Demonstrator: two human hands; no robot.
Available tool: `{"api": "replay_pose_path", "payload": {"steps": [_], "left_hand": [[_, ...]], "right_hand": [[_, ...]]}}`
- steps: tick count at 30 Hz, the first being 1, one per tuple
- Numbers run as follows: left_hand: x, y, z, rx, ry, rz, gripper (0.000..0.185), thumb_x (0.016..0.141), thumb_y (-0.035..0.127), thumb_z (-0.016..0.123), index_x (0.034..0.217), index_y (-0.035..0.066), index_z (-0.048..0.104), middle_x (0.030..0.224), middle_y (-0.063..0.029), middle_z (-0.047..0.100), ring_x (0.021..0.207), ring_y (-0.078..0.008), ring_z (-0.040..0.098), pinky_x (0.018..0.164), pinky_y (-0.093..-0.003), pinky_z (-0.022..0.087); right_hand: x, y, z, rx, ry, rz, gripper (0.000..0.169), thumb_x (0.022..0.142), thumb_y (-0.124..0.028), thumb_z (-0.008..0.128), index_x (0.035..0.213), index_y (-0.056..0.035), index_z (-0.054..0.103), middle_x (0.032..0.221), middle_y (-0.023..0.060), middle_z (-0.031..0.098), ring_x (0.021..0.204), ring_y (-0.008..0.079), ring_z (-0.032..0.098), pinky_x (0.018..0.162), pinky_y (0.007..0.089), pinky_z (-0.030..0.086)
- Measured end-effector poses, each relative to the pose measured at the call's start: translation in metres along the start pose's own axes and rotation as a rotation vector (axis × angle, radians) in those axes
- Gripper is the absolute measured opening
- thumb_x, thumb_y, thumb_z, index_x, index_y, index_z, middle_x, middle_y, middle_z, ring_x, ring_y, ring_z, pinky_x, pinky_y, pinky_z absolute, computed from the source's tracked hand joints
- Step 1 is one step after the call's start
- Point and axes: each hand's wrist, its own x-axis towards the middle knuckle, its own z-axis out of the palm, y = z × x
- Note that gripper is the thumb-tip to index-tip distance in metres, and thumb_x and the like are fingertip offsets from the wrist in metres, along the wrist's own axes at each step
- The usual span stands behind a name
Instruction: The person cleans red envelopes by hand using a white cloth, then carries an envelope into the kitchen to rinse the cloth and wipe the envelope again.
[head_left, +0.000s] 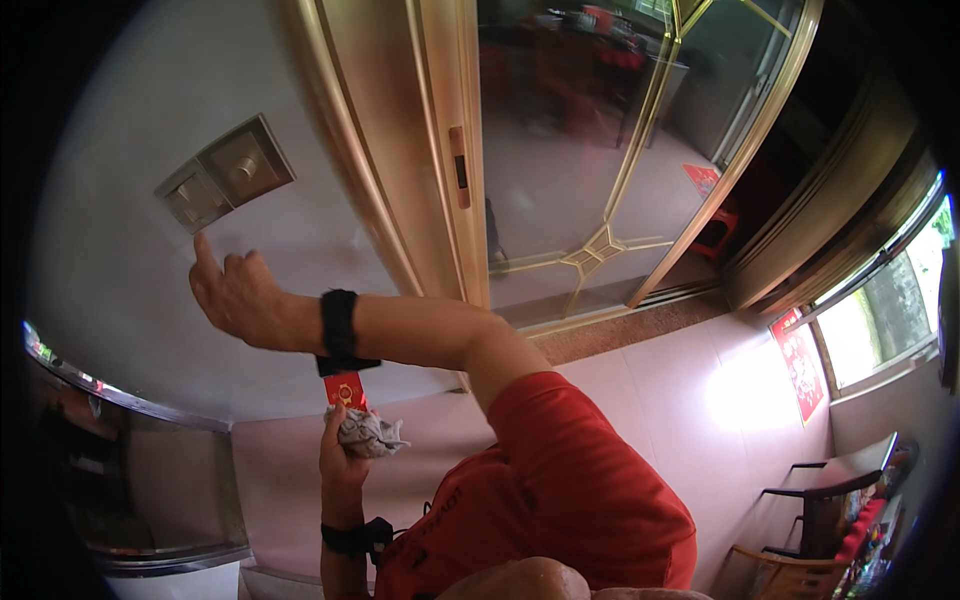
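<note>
My right hand (240, 292) is raised against a pale wall (225, 360), its index finger stretched out and the others curled. That fingertip meets or nearly meets the lower edge of a double wall switch plate (225, 174), which has a round knob on one half. A black strap circles the wrist. Lower down, my left hand (346, 459) grips a crumpled grey cloth (371, 433) together with a red paper packet (346, 391) bearing a gold emblem. The packet's top edge is hidden behind the right wrist's strap mount.
A gold-framed sliding glass door (570, 150) stands beside the switch, with a recessed handle (460, 166) on its edge. A red printed mat (799, 367) lies by a bright opening at right. Chairs (832, 480) stand at lower right, and a dark-fronted cabinet or appliance (176, 480) at lower left.
</note>
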Motion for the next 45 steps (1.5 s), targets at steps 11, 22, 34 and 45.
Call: {"api": "replay_pose_path", "payload": {"steps": [11,22,34,45], "left_hand": [[0.031,-0.087,0.07,-0.059,-0.283,-0.365,0.05,0.096,0.043,0.045,0.129,0.005,0.045,0.126,-0.0102,0.054,0.116,-0.0245,0.052,0.099,-0.0411,0.043],[0.02,-0.291,0.207,0.141,-0.487,-0.57,0.053,0.094,0.053,0.038,0.127,0.012,0.048,0.123,-0.0075,0.053,0.113,-0.0217,0.053,0.095,-0.0392,0.045],[-0.034,-0.569,0.376,0.553,-0.734,-0.839,0.037,0.096,0.045,0.045,0.124,0.021,0.045,0.113,-0.0044,0.057,0.096,-0.0193,0.058,0.077,-0.0385,0.05],[0.047,-0.718,0.501,0.385,-0.795,-1.111,0.049,0.094,0.053,0.04,0.127,0.016,0.046,0.122,-0.0034,0.054,0.113,-0.0205,0.052,0.094,-0.0476,0.045]], "right_hand": [[-0.264,0.021,-0.075,0.304,-0.631,0.031,0.028,0.072,-0.021,0.063,0.091,-0.0002,0.062,0.087,0.015,0.057,0.08,0.0278,0.059,0.059,0.0354,0.052],[-0.428,0.111,-0.235,0.382,-0.356,0.658,0.036,0.071,-0.017,0.063,0.104,-0.006,0.061,0.11,0.0131,0.053,0.096,0.0347,0.052,0.086,0.0411,0.045],[-0.621,0.239,-0.457,0.092,-0.004,1.533,0.028,0.086,-0.025,0.058,0.105,-0.0053,0.062,0.097,0.024,0.06,0.092,0.0398,0.057,0.078,0.0445,0.048],[-0.718,0.366,-0.505,0.007,0.039,1.331,0.049,0.075,-0.003,0.057,0.123,-0.0071,0.05,0.104,0.0216,0.051,0.091,0.039,0.054,0.077,0.0448,0.047]]}}
